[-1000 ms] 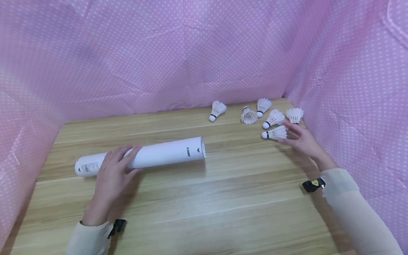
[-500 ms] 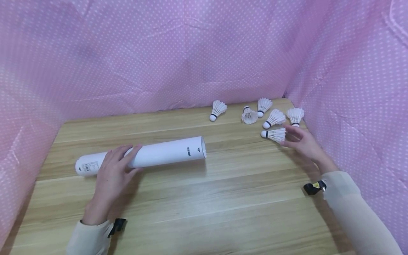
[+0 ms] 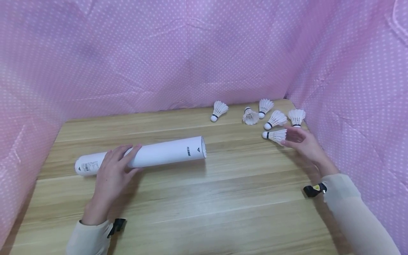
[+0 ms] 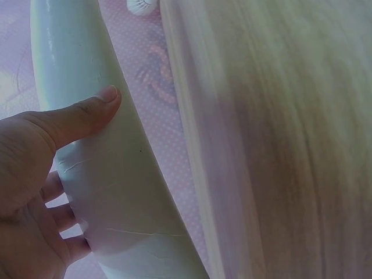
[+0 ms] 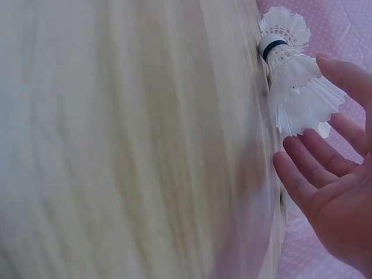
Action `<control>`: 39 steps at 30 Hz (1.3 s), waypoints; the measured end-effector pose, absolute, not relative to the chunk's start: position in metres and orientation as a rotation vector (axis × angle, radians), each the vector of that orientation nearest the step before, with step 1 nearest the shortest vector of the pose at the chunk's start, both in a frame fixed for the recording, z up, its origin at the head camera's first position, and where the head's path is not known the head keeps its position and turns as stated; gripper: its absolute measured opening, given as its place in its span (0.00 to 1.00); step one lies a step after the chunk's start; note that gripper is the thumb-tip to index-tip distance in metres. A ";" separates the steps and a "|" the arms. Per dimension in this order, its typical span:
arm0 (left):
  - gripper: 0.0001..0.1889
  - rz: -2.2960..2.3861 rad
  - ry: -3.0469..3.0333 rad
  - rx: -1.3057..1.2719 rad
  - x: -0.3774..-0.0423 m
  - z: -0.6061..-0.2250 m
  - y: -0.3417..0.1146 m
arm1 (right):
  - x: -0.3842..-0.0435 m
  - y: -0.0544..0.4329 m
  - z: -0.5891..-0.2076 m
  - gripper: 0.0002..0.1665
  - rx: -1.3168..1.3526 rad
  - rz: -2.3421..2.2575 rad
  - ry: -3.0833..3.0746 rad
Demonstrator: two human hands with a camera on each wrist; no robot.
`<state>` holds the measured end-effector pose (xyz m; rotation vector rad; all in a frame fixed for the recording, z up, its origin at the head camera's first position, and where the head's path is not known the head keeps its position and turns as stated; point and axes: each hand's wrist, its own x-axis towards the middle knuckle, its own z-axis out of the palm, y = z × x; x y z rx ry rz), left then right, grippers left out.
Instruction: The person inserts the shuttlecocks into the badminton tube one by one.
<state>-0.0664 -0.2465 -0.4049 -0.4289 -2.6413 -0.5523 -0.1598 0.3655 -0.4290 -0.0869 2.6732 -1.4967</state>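
A long white shuttlecock tube (image 3: pixel 165 153) lies slanted on the left half of the table, its right end raised a little and printed with dark marks. My left hand (image 3: pixel 113 173) grips it near the middle; in the left wrist view the thumb and fingers (image 4: pixel 87 116) curl round the tube. At the right, my right hand (image 3: pixel 302 143) is at the feather end of the nearest shuttlecock (image 3: pixel 275 135), whose cork points left. The right wrist view has that hand (image 5: pixel 331 168) with fingers spread and thumb apart, the feathers between them; whether they touch is unclear.
More white shuttlecocks lie near the back right: one alone (image 3: pixel 219 111), one with its feathers facing forward (image 3: pixel 250 117), one behind (image 3: pixel 265 107), one beside the nearest (image 3: pixel 276 119) and one at the edge (image 3: pixel 296 117). Pink dotted cloth (image 3: pixel 185 53) hangs round the wooden table (image 3: pixel 204 212).
My right hand has shifted slightly down and right at the nearest shuttlecock, whose feathers now show more. My left hand and the tube have stayed in place.
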 end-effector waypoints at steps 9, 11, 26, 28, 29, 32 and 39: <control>0.46 -0.544 -2.642 -0.431 -0.066 -0.404 -0.246 | -0.155 0.361 -0.429 0.39 -0.036 -1.558 2.630; 0.46 -0.543 -2.642 -0.431 -0.066 -0.404 -0.246 | -0.154 0.359 -0.429 0.39 -0.028 -1.545 2.623; 0.46 -0.548 -2.646 -0.432 -0.065 -0.404 -0.245 | -0.145 0.324 -0.424 0.37 -0.201 -1.746 2.469; 0.46 -0.546 -2.646 -0.432 -0.065 -0.404 -0.245 | -0.144 0.319 -0.422 0.37 -0.215 -1.787 2.431; 0.46 -0.545 -2.645 -0.432 -0.065 -0.404 -0.245 | -0.143 0.316 -0.421 0.37 -0.230 -1.801 2.413; 0.46 -0.542 -2.643 -0.435 -0.066 -0.405 -0.245 | -0.142 0.308 -0.419 0.37 -0.272 -1.824 2.383; 0.45 -0.543 -2.624 -0.454 -0.067 -0.405 -0.244 | -0.137 0.286 -0.408 0.35 -0.362 -1.854 2.348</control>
